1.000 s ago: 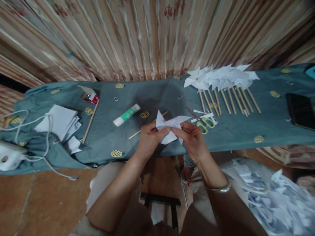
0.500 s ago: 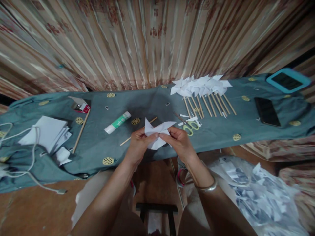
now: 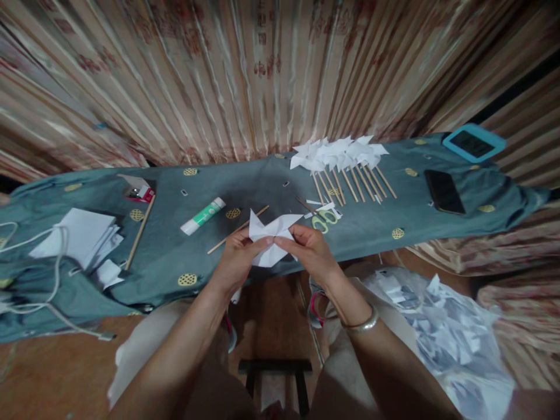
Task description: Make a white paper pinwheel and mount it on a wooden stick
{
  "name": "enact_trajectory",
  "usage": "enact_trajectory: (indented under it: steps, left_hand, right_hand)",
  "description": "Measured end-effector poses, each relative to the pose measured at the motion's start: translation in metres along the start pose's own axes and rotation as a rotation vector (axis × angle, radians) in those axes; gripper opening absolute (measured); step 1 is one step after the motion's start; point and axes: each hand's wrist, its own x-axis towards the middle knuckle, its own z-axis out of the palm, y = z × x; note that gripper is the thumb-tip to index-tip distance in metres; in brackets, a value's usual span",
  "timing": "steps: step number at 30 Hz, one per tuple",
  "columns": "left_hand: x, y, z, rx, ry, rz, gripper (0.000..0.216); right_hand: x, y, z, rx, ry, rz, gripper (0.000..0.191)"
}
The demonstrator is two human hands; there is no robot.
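Observation:
A folded white paper pinwheel head is held between both hands just above the near edge of the grey-blue cloth. My left hand pinches its left side, my right hand pinches its middle and right side. A loose wooden stick lies on the cloth just behind my left hand. Green-handled scissors lie right of the paper.
A row of finished white pinwheels on sticks lies at the back right. A glue stick, a stack of white paper squares, a second stick, a black phone, a blue-cased device and white cables lie around. Paper scraps fill a bag at lower right.
The view has swung right and back, so everything on the cloth appears shifted left and smaller. Both hands keep the same pinch on the paper, with only small finger movements.

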Motion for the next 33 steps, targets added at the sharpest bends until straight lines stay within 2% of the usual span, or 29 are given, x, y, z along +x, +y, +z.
enact_trajectory:
  steps: [8,18,21,23,26,28,33]
  left_hand:
    - [-0.004,-0.003,0.001,-0.039,0.012,0.037,0.033]
    - [-0.01,-0.01,-0.005,-0.026,0.026,0.06,0.037]
    - [-0.007,-0.009,-0.011,-0.032,0.008,0.125,0.043]
    - [0.001,-0.008,-0.018,0.008,0.049,0.191,0.049]
    - [0.023,-0.008,-0.03,0.277,0.169,0.368,0.031]
    - [0.041,-0.008,-0.035,0.526,0.194,0.444,0.016]
    - [0.077,-0.013,-0.038,1.039,0.182,0.484,0.027]
  right_hand:
    - [-0.004,-0.001,0.002,0.015,0.014,-0.021,0.034]
    - [-0.004,-0.001,0.006,0.017,-0.012,0.026,0.033]
    - [0.0,-0.005,-0.003,0.059,0.043,-0.003,0.031]
    - [0.002,-0.011,-0.012,0.116,0.124,-0.059,0.031]
    - [0.004,-0.021,-0.028,0.177,0.187,-0.14,0.03]
    - [0.004,-0.027,-0.036,0.202,0.213,-0.18,0.031]
    - [0.002,-0.034,-0.04,0.252,0.245,-0.193,0.033]
